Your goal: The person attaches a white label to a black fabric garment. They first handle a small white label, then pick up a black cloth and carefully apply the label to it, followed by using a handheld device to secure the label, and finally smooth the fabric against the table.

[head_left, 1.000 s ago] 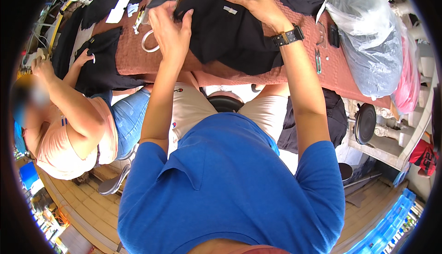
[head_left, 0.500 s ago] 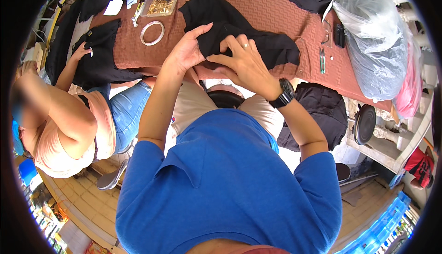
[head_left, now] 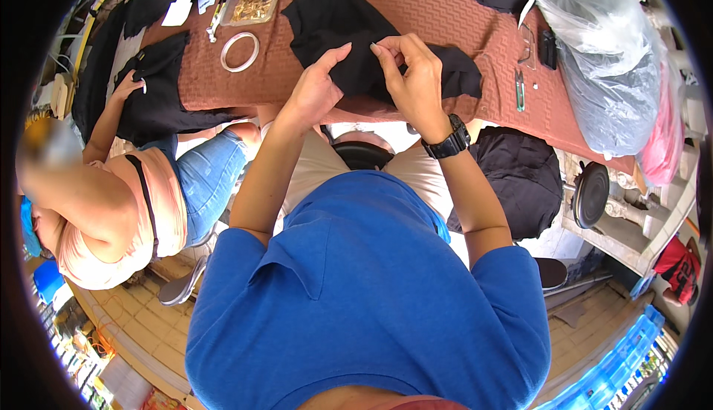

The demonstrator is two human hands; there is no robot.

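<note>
A black piece of cloth [head_left: 327, 24] lies in folds at the table's near edge, in front of me. My left hand [head_left: 319, 89] grips its near edge, thumb raised and fingers curled under the fabric. Over the cloth, my right hand [head_left: 412, 76] is closed in a pinch, thumb and forefinger pressed together. A tiny pale tip shows at those fingertips, too small to name. A black watch is on my right wrist.
Rust-brown cloth covers the table [head_left: 416, 1]. On it are a white ring [head_left: 240, 52], a clear box [head_left: 252, 10] of small gold-coloured pieces, green-handled snips [head_left: 520, 90] and a large plastic bag [head_left: 594, 61]. At left, a co-worker's hand [head_left: 131, 85] touches black cloth.
My right hand has lifted away from the left and moved up over the cloth, still pinching. My left hand keeps its grip, shifted slightly right.
</note>
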